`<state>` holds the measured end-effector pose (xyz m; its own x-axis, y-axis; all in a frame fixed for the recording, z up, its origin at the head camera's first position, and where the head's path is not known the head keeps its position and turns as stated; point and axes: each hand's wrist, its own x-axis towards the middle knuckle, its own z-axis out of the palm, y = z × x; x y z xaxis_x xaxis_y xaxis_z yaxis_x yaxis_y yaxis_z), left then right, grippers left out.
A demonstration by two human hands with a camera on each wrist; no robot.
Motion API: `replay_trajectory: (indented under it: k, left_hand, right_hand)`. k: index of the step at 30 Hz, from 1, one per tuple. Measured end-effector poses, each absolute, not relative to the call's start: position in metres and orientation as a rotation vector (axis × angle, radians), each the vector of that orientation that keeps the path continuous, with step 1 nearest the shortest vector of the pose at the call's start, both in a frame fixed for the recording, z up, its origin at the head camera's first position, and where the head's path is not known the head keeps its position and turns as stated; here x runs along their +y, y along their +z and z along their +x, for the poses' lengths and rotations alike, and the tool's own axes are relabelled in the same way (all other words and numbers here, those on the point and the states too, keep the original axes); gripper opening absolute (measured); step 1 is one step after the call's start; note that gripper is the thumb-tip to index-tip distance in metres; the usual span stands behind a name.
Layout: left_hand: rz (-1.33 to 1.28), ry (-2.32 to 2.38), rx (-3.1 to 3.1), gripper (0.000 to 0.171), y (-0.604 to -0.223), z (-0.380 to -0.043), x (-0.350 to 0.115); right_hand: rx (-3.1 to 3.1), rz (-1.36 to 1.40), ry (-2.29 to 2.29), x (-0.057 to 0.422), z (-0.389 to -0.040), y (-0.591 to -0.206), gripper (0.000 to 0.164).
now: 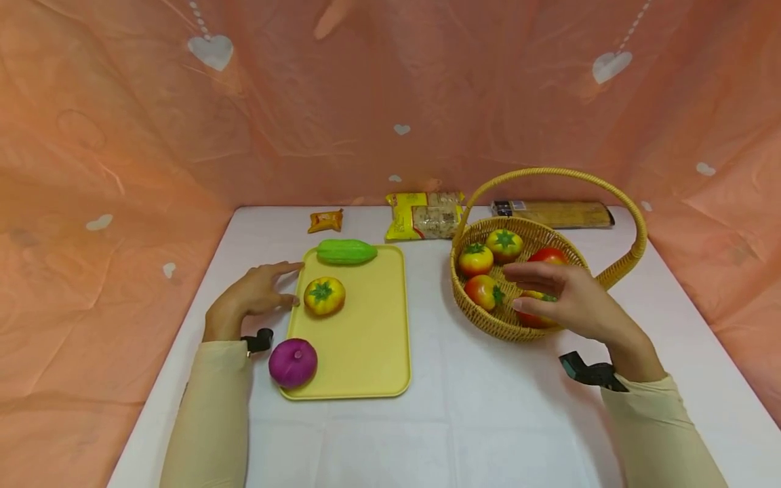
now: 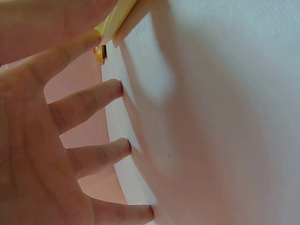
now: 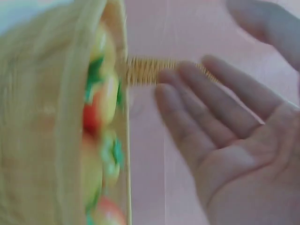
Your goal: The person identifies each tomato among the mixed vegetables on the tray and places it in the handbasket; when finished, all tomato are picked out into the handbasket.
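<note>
My left hand (image 1: 259, 291) is at the left edge of a yellow tray (image 1: 372, 339), fingers spread; in the left wrist view the fingertips (image 2: 123, 146) meet the white tabletop and the index finger reaches the tray's rim. On the tray lie a green ridged gourd (image 1: 346, 251), a yellow tomato (image 1: 325, 296) and a purple onion (image 1: 293, 363), the onion overlapping the left rim. My right hand (image 1: 567, 298) hovers over a wicker basket (image 1: 488, 324), fingers extended, nothing in them. Several red-yellow tomatoes (image 1: 476, 260) sit in the basket, one partly hidden behind the hand.
The basket's tall handle (image 1: 552, 172) arches above it and leans right. Along the table's back edge lie a small orange packet (image 1: 326, 221), a yellow bag with a clear window (image 1: 421, 217) and a long pack of noodles (image 1: 561, 213). A pink-orange curtain (image 1: 342, 102) hangs behind.
</note>
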<state>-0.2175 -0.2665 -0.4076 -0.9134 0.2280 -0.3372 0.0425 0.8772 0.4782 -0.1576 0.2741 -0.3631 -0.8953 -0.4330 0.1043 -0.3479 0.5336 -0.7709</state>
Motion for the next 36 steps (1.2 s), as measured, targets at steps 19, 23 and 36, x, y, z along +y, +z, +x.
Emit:
replay_trajectory:
  k: [19,23,36]
  left_hand:
    - [0.272,0.649,2.687,0.081,-0.409,-0.219,-0.269]
    - [0.305,0.650,2.699,0.080,-0.411,-0.220,-0.270]
    - [0.270,0.667,2.687,0.079,-0.413,-0.221,-0.271]
  right_hand:
    - [2.095,-0.980,-1.693,0.113,-0.197,-0.392,0.053]
    - [2.080,-1.045,-1.683,0.082,-0.215,-0.401,0.050]
    - [2.110,-1.018,-1.476,0.015,-0.256,-0.426,0.061]
